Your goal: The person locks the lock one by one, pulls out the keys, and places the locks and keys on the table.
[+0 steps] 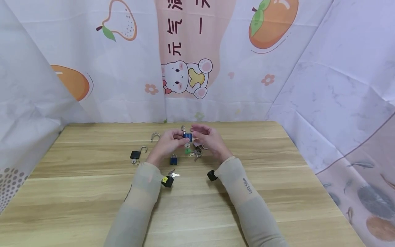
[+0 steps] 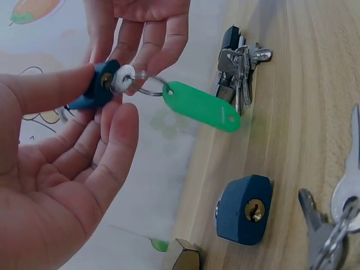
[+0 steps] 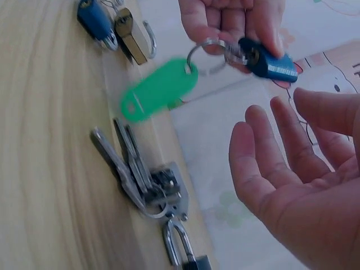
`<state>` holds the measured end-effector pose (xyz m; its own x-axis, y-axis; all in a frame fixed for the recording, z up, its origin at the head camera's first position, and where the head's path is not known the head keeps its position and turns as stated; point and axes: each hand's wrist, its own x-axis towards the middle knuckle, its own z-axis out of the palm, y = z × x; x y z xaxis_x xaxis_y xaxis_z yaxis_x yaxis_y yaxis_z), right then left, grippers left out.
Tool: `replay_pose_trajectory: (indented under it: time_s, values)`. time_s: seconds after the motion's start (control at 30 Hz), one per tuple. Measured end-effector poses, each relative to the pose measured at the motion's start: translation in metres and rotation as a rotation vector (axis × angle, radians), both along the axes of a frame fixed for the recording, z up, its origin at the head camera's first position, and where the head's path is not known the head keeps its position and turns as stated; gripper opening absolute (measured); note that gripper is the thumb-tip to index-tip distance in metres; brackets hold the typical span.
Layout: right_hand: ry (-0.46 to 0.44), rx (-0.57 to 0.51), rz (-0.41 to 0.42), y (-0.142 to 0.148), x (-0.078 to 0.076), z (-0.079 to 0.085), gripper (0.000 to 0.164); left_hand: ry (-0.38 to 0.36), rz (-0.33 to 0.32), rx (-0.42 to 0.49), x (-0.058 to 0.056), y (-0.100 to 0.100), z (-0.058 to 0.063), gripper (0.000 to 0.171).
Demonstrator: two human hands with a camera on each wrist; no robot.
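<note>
We could slip a hand over the bench (image 1: 296,192) beyond the right sleeve (image 1: 251,202). Between it and the left sleeve (image 1: 140,192), black wrist cameras (image 1: 212,175) jut inward, with keys (image 1: 175,174) and a blue padlock (image 1: 174,160) obstructing the left half. The held padlock (image 1: 188,137) and its dangling green tag (image 2: 202,107) crowd the gap between left hand (image 1: 167,142) and right hand (image 1: 210,140), above a key bunch (image 1: 197,153).

1. Head view: bright, soft light; shadow edges the left sleeve (image 1: 133,206); one key (image 1: 175,175) glares white.
2. Wrist views: dimmer, bluish.
3. Right wrist: green tag (image 3: 161,90) motion-blurred.
</note>
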<state>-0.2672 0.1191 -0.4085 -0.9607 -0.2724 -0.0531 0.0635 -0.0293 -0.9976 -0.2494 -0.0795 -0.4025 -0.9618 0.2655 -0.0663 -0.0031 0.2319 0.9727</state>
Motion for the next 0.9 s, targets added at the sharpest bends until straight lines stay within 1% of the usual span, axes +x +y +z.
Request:
replay_pose_trajectory:
  time_s: [0.1, 0.23, 0.37, 0.5, 0.6, 0.73, 0.9]
  values:
    - [0.012, -0.005, 0.025, 0.004, -0.001, 0.003, 0.038, 0.025, -0.039, -0.009, 0.002, 0.000, 0.004, 0.029]
    - [0.048, 0.016, 0.084, 0.005, 0.000, 0.006, 0.043, 0.032, -0.107, 0.012, 0.004, 0.000, 0.005, 0.026]
    - [0.081, 0.061, 0.124, 0.006, 0.000, 0.005, 0.040, 0.017, -0.181, 0.011, 0.005, -0.001, 0.003, 0.024]
    - [0.105, 0.100, 0.129, 0.008, 0.000, 0.002, 0.034, 0.011, -0.229, 0.017, 0.005, 0.001, 0.000, 0.028]
    - [0.108, 0.109, 0.130, 0.010, 0.001, 0.001, 0.032, 0.020, -0.236, 0.019, 0.004, 0.002, 0.000, 0.028]
    - [0.090, 0.116, 0.129, 0.011, 0.001, 0.002, 0.034, 0.021, -0.225, -0.004, 0.005, 0.002, 0.001, 0.027]
    - [0.074, 0.088, 0.068, 0.014, 0.000, 0.001, 0.033, 0.008, -0.196, -0.016, 0.005, 0.003, 0.000, 0.030]
